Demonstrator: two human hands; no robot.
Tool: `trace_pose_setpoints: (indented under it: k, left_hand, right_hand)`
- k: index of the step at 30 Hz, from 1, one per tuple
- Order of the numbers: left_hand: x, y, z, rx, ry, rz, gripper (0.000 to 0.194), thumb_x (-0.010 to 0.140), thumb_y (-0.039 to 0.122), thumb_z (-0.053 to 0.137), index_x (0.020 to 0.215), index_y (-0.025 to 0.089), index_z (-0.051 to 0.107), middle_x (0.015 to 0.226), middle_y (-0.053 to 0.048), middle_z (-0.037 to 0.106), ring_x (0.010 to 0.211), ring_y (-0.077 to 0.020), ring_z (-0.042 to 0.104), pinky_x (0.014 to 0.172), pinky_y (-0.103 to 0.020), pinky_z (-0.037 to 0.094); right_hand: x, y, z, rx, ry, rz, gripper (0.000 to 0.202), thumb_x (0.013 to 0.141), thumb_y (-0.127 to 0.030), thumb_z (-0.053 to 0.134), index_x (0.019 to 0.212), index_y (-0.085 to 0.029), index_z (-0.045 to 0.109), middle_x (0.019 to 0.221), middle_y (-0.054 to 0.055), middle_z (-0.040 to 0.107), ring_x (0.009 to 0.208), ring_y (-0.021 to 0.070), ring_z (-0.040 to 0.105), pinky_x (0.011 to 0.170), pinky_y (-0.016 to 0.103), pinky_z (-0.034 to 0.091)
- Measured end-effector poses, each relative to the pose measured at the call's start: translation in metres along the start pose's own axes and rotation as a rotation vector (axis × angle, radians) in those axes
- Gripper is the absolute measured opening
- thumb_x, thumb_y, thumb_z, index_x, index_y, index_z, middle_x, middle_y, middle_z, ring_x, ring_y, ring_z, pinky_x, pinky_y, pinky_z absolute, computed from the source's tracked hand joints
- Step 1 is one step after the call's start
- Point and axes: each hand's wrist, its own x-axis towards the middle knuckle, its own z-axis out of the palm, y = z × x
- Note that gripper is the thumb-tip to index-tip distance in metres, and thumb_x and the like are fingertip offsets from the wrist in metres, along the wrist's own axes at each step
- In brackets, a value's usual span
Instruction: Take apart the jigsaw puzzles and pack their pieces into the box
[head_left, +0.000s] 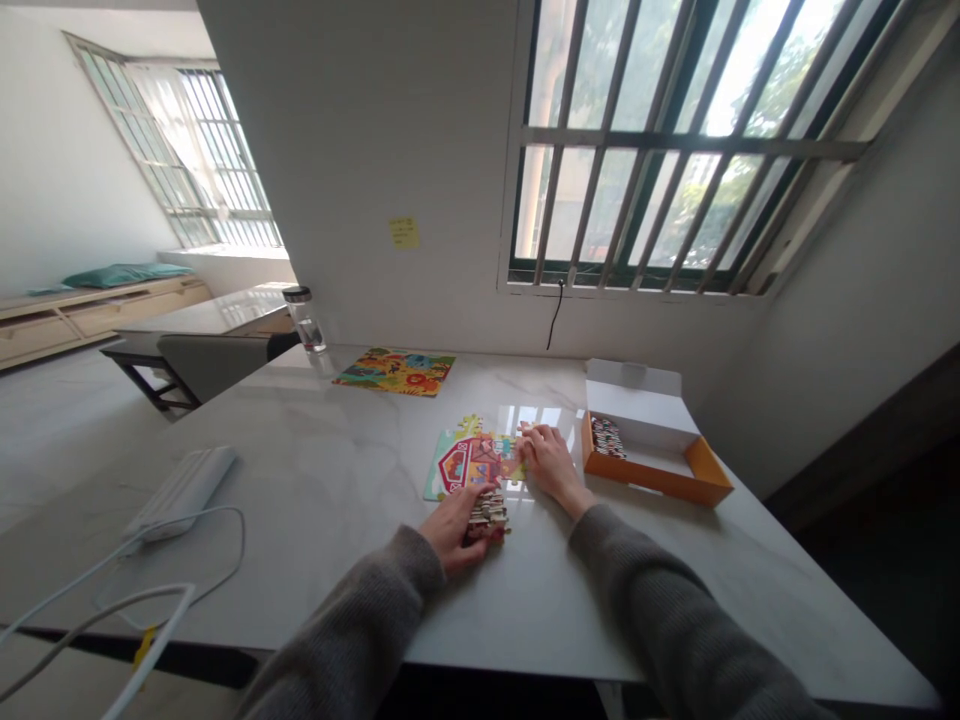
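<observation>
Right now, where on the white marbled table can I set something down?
Bare tabletop lies between the long white plastic device and the colourful, partly built jigsaw puzzle, and between the orange cardboard box and grey knitted right sleeve. It's crowded at the puzzle: left hand, right hand and stacked puzzle pieces.

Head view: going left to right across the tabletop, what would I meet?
White power strip → clear bottle → animal picture → partly built puzzle → right hand → orange box.
</observation>
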Motion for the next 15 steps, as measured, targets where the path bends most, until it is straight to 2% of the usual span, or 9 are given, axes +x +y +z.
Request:
trace_pose_setpoints:
  k: [3,6,12,15]
  left_hand:
    - [-0.001,-0.001,0.001,0.01,0.009,-0.009,0.072,0.074,0.021,0.066,0.14,0.019,0.038,0.126,-0.011,0.058,0.114,-0.0271,0.058,0.103,-0.043,0.046]
    - [-0.002,0.0,0.0,0.013,0.011,-0.011,0.072,0.072,0.019,0.066,0.139,0.019,0.038,0.126,-0.011,0.059,0.114,-0.0273,0.057,0.103,-0.043,0.046]
    - [0.0,0.006,-0.003,0.018,0.012,-0.032,0.071,0.07,0.018,0.066,0.137,0.019,0.043,0.122,-0.011,0.061,0.113,-0.0279,0.057,0.102,-0.042,0.045]
    - [0.0,0.008,-0.004,0.026,0.009,-0.045,0.072,0.069,0.018,0.066,0.137,0.019,0.044,0.12,-0.01,0.062,0.111,-0.0282,0.057,0.101,-0.042,0.045]
  right_hand:
    - [0.02,0.004,0.006,-0.104,-0.026,0.12,0.034,0.101,-0.029,0.033,0.12,-0.017,0.06,0.119,0.013,0.059,0.112,0.0262,0.047,0.098,0.037,0.036]
    - [0.03,0.005,0.011,-0.128,-0.028,0.161,0.035,0.101,-0.035,0.035,0.115,-0.015,0.06,0.115,0.016,0.058,0.111,0.029,0.047,0.096,0.041,0.036]
    - [0.038,0.01,0.012,-0.142,-0.039,0.2,0.037,0.094,-0.046,0.047,0.104,-0.013,0.062,0.113,0.018,0.053,0.108,0.0302,0.047,0.092,0.041,0.04]
    - [0.036,0.011,0.012,-0.095,0.031,0.208,0.035,0.092,-0.045,0.053,0.106,-0.013,0.06,0.115,0.016,0.049,0.106,0.0278,0.05,0.089,0.036,0.043]
